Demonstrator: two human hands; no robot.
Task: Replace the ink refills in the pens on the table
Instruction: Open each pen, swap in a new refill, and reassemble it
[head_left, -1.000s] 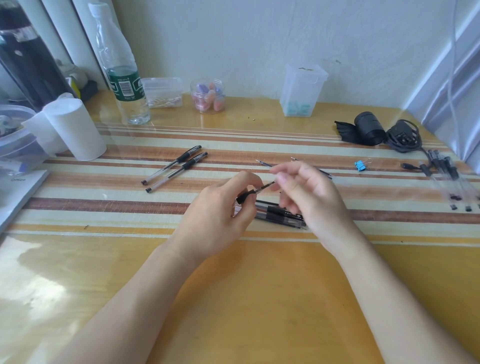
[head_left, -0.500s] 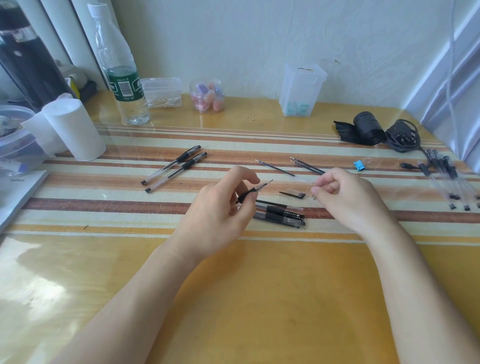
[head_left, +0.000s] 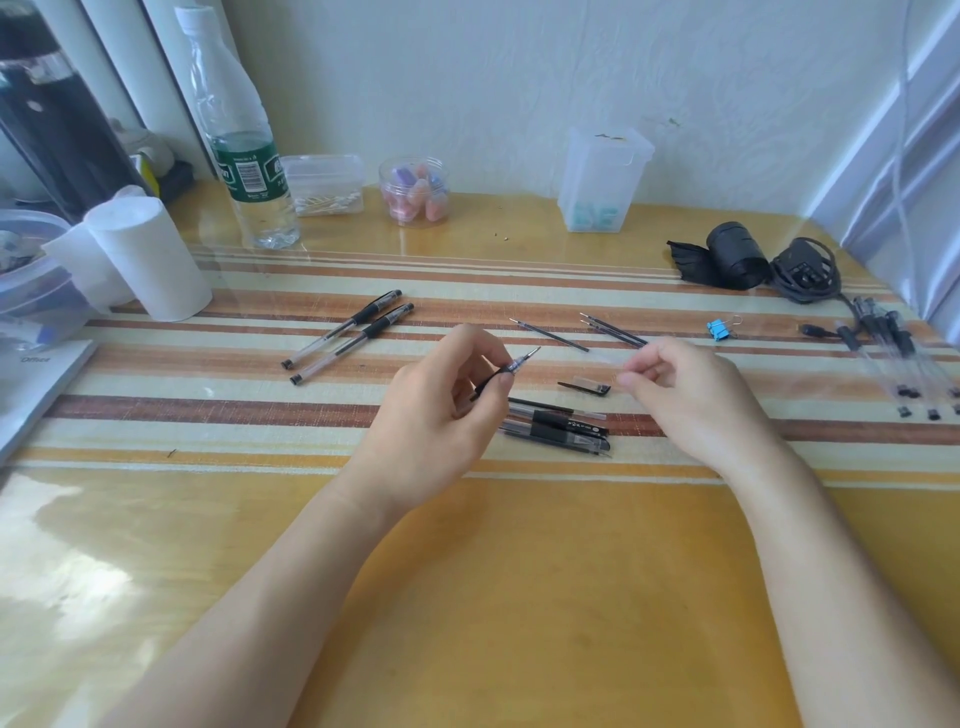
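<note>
head view: striped table (head_left: 208, 431) by white wall (head_left: 519, 78); left hand (head_left: 436, 415) fingers pinch pen (head_left: 511, 368), right hand (head_left: 691, 395) fingers curled, contents unclear.

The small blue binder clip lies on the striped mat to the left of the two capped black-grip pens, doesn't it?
Not quite. The small blue binder clip does lie on the striped mat, but far to the right of the two capped black-grip pens, as the head view shows.

Two pens (head_left: 347, 336) lie side by side on the left. Three loose refills (head_left: 613, 329) lie farther back. One cap (head_left: 584, 387) lies alone. There is one bottle (head_left: 240, 145), one blue clip (head_left: 719, 329), one jar (head_left: 414, 190) and two hands (head_left: 441, 415).
</note>
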